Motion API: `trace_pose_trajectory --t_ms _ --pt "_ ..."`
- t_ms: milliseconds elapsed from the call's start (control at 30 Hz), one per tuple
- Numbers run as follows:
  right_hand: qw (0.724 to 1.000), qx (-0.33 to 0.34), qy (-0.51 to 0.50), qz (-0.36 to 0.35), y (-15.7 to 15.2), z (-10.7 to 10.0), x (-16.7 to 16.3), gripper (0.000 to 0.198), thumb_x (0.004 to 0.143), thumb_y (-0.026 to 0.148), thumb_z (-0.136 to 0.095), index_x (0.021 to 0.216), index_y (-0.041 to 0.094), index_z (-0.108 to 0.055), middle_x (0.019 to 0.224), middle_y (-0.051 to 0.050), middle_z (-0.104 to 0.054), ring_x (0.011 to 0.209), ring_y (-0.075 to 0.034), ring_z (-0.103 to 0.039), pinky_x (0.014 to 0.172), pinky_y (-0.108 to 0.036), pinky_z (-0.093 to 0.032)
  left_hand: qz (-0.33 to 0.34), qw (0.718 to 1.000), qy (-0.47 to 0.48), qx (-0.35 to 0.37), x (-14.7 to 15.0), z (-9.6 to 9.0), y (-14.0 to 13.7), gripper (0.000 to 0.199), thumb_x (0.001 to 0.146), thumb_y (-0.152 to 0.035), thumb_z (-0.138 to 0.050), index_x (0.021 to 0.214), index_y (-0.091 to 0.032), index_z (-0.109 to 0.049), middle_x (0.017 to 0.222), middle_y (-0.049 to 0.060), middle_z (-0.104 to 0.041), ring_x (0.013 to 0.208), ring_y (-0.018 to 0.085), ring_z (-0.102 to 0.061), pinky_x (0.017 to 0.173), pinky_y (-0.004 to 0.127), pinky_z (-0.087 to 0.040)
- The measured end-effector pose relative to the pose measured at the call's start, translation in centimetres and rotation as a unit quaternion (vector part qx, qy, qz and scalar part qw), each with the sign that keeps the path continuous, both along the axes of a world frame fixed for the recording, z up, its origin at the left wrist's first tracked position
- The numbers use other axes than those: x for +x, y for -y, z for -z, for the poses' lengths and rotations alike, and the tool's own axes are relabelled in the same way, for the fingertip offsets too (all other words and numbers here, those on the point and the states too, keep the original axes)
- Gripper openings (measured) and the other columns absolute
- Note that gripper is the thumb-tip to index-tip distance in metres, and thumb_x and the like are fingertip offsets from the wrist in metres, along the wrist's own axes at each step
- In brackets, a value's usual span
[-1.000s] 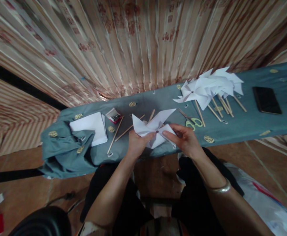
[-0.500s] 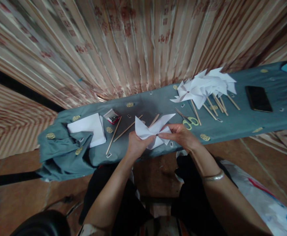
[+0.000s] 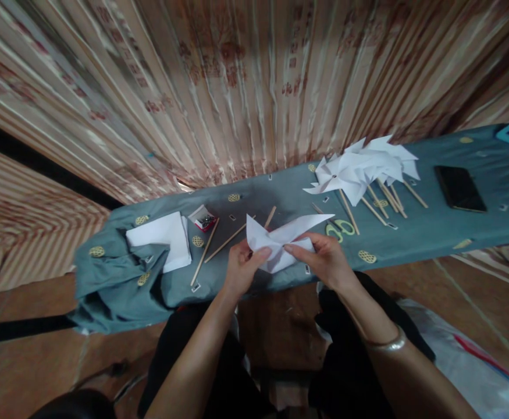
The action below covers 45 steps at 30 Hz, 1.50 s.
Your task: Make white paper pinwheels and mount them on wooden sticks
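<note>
From my seat at the far end of the feed, I see the paper pinwheel (image 3: 276, 237) held by both hands near the middle of the table's near edge; I cannot tell whether its underside touches the cloth. The left hand (image 3: 241, 270) grasps it on one side, thumb laid on top and fingers curled beneath. The right hand (image 3: 331, 262) pinches the other side, its thumb pointing inward close to the dark centre. Just beyond the pinwheel I make out one wooden stick (image 3: 270, 217), partly hidden by the blades, and to the left two loose sticks (image 3: 205, 252) slanting across the table (image 3: 254, 192). An open box of small metal pieces (image 3: 202, 219) sits by their upper ends, and a stack of white paper (image 3: 167, 238) lies toward the table's left end, partly under bunched cloth. To the right I have the green-handled scissors (image 3: 340, 231), near the right hand, then a heap of white pinwheels on sticks (image 3: 367, 169) along the far edge. A black phone (image 3: 460, 187) lies farther toward the right end.
</note>
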State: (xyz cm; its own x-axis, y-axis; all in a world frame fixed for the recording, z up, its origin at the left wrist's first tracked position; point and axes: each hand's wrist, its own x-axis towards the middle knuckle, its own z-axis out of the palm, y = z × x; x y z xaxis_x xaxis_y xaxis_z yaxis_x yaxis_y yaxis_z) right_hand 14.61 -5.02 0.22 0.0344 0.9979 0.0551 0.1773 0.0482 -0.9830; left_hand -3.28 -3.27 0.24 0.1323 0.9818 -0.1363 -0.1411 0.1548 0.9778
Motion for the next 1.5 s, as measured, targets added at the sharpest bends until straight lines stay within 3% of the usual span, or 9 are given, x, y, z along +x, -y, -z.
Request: trace_pose_trajectory --t_ms 67,133,267,400,633,800,1033,1267,1500 --pt "0.993 0.083 0.078 0.038 0.6 -0.5 0.4 0.016 0.078 0.036 -0.071 0.073 0.021 -0.070 0.067 -0.001 -0.069 0.063 -0.015 -0.062 0.058 -0.027 -0.048 -0.003 0.999 0.040 -0.021 -0.5 0.1 -0.3 0.063 0.067 -0.069 -0.065 0.098 -0.015 -0.075 0.073 0.007 -0.071 0.066 0.018 -0.062 0.060 0.026 -0.048" --pt "0.976 0.165 0.140 0.032 1.1 -0.9 0.7 0.008 0.082 0.030 -0.068 0.078 0.023 -0.071 0.078 -0.002 -0.073 0.072 -0.018 -0.066 0.067 -0.030 -0.053 -0.020 0.998 0.042 -0.035 -1.0 0.2 -0.7 0.064 0.076 -0.071 -0.055 0.101 -0.016 -0.075 0.078 0.008 -0.071 0.060 0.015 -0.058 0.053 0.024 -0.043" --pt "0.948 0.246 0.201 -0.036 2.0 -1.4 0.7 0.011 0.089 0.025 -0.059 0.088 0.025 -0.070 0.091 -0.003 -0.074 0.090 -0.020 -0.067 0.082 -0.036 -0.055 -0.038 0.998 -0.028 0.029 -1.7 -0.1 -0.8 0.040 0.074 -0.050 -0.071 0.098 -0.019 -0.078 0.084 0.005 -0.066 0.055 0.009 -0.047 0.048 0.021 -0.033" --pt "0.924 0.285 0.253 -0.020 2.2 -1.6 0.5 0.014 0.091 0.019 -0.056 0.096 0.025 -0.067 0.092 -0.002 -0.073 0.093 -0.018 -0.065 0.086 -0.035 -0.053 -0.019 0.991 -0.091 0.099 -1.6 -0.7 0.0 0.023 0.074 -0.039 -0.075 0.088 -0.022 -0.080 0.080 0.004 -0.063 0.067 0.012 -0.053 0.057 0.022 -0.039" --pt "0.892 0.335 0.300 0.038 2.5 -1.4 0.8 0.020 0.091 0.017 -0.052 0.103 0.024 -0.066 0.098 -0.004 -0.073 0.097 -0.022 -0.065 0.087 -0.038 -0.053 -0.012 0.988 -0.108 0.113 -0.6 -1.6 1.1 0.017 0.075 -0.033 -0.075 0.089 -0.025 -0.080 0.078 0.005 -0.066 0.072 0.016 -0.057 0.066 0.027 -0.045" --pt "0.893 0.344 0.283 0.062 2.9 -1.6 1.0 0.029 0.089 0.019 -0.058 0.115 0.029 -0.064 0.105 -0.003 -0.073 0.098 -0.024 -0.066 0.088 -0.040 -0.053 -0.037 0.989 -0.090 0.113 -0.2 -2.0 1.2 0.016 0.069 -0.038 -0.080 0.078 -0.025 -0.081 0.073 0.005 -0.066 0.069 0.017 -0.058 0.065 0.028 -0.047" --pt "0.871 0.356 0.330 0.073 2.7 -2.3 1.3 0.031 0.088 0.013 -0.056 0.114 0.026 -0.065 0.101 -0.004 -0.074 0.098 -0.023 -0.065 0.092 -0.040 -0.051 -0.046 0.986 -0.121 0.107 0.0 -2.2 1.3 0.012 0.068 -0.034 -0.080 0.078 -0.026 -0.080 0.071 0.004 -0.065 0.069 0.016 -0.059 0.064 0.027 -0.047" --pt "0.873 0.345 0.333 0.089 2.5 -2.7 0.7 0.025 0.085 0.007 -0.060 0.100 0.025 -0.067 0.093 -0.003 -0.075 0.093 -0.020 -0.066 0.087 -0.034 -0.053 -0.019 0.990 -0.105 0.095 0.0 -1.4 1.3 0.014 0.070 -0.036 -0.078 0.082 -0.030 -0.080 0.075 0.003 -0.066 0.072 0.016 -0.061 0.064 0.026 -0.047" --pt "0.871 0.344 0.337 0.092 2.3 -2.7 0.7 0.023 0.087 0.007 -0.056 0.101 0.022 -0.067 0.095 -0.004 -0.075 0.095 -0.019 -0.066 0.090 -0.035 -0.052 0.002 0.989 -0.133 0.065 0.1 -2.0 1.4 0.018 0.070 -0.037 -0.075 0.082 -0.025 -0.081 0.076 0.006 -0.065 0.075 0.021 -0.061 0.068 0.031 -0.047"
